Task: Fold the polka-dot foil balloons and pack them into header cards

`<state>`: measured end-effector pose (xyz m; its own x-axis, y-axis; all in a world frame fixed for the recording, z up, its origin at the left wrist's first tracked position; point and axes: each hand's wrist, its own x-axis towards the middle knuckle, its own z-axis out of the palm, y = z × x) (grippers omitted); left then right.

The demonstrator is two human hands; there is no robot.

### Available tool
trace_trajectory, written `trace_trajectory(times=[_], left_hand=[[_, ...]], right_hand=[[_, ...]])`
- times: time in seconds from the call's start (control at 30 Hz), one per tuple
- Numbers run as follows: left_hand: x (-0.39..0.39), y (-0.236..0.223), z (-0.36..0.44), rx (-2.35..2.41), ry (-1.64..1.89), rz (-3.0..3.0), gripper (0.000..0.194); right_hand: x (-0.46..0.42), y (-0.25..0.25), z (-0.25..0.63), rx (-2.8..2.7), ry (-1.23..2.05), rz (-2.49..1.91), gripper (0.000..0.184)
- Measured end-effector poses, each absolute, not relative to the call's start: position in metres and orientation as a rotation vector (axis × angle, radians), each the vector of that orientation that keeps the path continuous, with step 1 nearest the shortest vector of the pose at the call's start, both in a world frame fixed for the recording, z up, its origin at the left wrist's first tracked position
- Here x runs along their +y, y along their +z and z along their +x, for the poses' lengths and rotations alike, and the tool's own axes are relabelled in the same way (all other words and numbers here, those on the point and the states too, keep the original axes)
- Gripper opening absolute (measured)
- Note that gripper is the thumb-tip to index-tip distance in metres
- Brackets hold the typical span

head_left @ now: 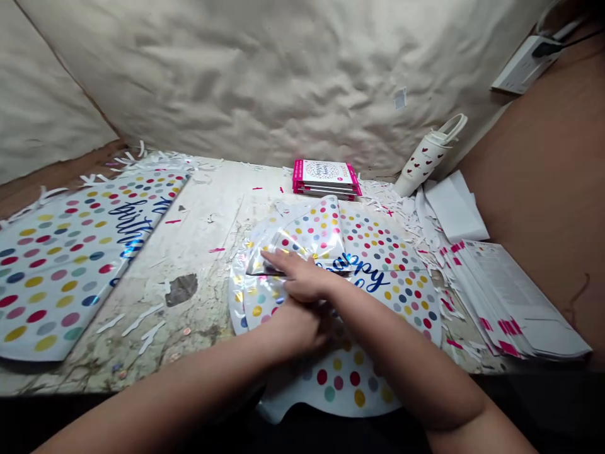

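Crinkled pale sheeting [283, 75] covers the back wall behind a scuffed white table [222, 208] strewn with paper scraps [151, 331]. Near the table's front, a folded dotted balloon [326, 221], flat and shiny, lies on top of flat dotted balloons [406, 277], whose lower edge reaches past the table's front edge. What seems likeliest to go wrong is the fold springing open or creeping sideways: the foil looks slick, and uneven pressure, or air caught between the layers, could lift the loose flaps or crease them crookedly. The overhanging edge might also drag the pile forward if a forearm brushed it, and scraps lying close by could slip into a fold. Because the arms cross, one could get in the other's way. As for the grip, the right hand [305, 277] lies palm down with its fingers spread, pressing on the near left part of the folded balloon and not closed around anything; most of the fold stands beyond it, ahead and to the right of the fingertips. The left hand [300, 325] is tucked just below the right wrist, over the flat pile; its fingers are hidden by the right forearm, so whether it pinches an edge or merely presses cannot be told. Well apart, at the far left, lies another dotted sheet [47, 277], while a stack of pink-edged packets [326, 176] sits beyond the fold, by the wall.
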<state>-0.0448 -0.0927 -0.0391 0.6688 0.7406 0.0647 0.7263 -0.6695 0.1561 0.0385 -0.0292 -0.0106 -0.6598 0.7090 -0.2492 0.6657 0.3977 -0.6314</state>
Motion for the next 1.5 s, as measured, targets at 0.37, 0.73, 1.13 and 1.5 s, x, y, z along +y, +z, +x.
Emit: trace_trajectory(times=[0.37, 0.73, 1.13, 1.5], left_hand=[[-0.037, -0.008, -0.165, 1.277, -0.031, 3.125, 0.022], [-0.074, -0.034, -0.144, 1.445, 0.147, 2.843, 0.069], [-0.056, 0.011, -0.166, 1.957, 0.578, 2.364, 0.050], [-0.040, -0.022, -0.028, 0.486, 0.195, 3.028, 0.049]], right_hand=[[-0.030, -0.035, 0.038, -2.467, 0.659, -1.161, 0.036], [-0.017, -0.023, 0.067, -2.099, 0.262, -1.470, 0.022], [-0.098, -0.013, 0.172, -2.354, 0.187, -0.935, 0.033], [-0.136, -0.054, 0.185, -2.659, 0.469, -0.689, 0.033]])
